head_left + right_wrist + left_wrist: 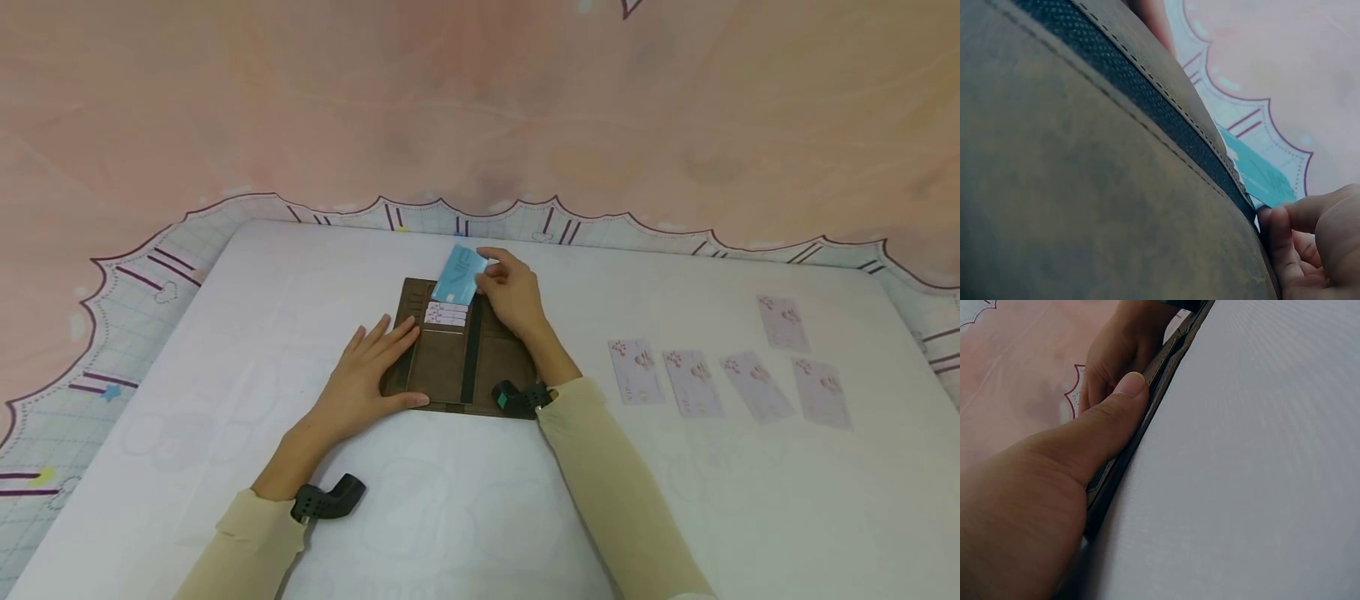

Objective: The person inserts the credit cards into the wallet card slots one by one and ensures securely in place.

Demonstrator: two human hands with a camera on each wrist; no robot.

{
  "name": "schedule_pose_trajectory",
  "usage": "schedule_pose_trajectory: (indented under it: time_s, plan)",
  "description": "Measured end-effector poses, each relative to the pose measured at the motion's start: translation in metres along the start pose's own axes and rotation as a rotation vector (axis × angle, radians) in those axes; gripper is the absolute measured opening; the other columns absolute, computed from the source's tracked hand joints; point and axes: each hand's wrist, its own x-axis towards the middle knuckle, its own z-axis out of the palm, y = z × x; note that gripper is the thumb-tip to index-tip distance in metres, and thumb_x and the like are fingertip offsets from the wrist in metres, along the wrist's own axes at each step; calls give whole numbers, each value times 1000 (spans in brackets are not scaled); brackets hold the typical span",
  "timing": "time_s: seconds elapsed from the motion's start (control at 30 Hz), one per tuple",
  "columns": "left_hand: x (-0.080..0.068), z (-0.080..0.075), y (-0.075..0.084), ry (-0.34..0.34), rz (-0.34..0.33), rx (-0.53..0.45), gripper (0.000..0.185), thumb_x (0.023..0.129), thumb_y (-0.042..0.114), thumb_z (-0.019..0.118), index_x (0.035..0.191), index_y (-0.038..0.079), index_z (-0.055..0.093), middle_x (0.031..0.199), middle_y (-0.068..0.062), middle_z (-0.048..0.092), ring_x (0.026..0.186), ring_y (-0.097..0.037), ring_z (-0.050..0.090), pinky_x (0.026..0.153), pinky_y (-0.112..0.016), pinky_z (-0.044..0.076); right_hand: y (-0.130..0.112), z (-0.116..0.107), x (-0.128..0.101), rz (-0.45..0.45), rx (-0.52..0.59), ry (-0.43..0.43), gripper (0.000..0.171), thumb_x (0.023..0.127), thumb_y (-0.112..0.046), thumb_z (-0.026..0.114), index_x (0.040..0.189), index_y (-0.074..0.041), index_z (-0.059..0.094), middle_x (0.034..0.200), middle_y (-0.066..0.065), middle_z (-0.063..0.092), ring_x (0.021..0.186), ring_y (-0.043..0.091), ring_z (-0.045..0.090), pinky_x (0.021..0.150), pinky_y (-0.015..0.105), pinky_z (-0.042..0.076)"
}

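Note:
A brown wallet [438, 367] lies spread open on the white table, with a dark band down its middle. Several white cards [446, 314] sit stacked in its left-side slots. My right hand [513, 292] pinches a blue card [460, 275] by its right edge, tilted above those slots at the wallet's top; the right wrist view shows the same blue card [1263, 172] at the fingertips. My left hand [372, 367] rests with spread fingers on the wallet's left side. In the left wrist view its thumb [1110, 419] presses along the wallet's near edge.
To the right, several pale printed cards [693, 383] lie in a loose row, with one more card [783, 323] behind them. A patterned cloth [480, 108] rises beyond the table's far edge. Black wrist devices [327, 498] sit on both arms.

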Motion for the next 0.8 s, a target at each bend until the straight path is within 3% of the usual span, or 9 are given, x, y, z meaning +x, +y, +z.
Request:
schedule_pose_trajectory:
  time_s: [0.37,0.8]
  plan:
    - [-1,0,0,7,-9,-8,93,74,48,78,148,9,37,155,-8,29,144,-31,11,115,-50,0,-4,2,0,31,-149,-89,36,95,-14,60,131,-16,58,107,10,63,97,21,61,85,39,50]
    - [-1,-1,2,6,-10,-19,93,74,46,78,147,7,37,154,-9,29,144,-32,11,115,-50,0,-5,2,0,-4,-189,-142,37,97,-14,57,133,-16,56,105,9,63,96,22,59,86,38,49]
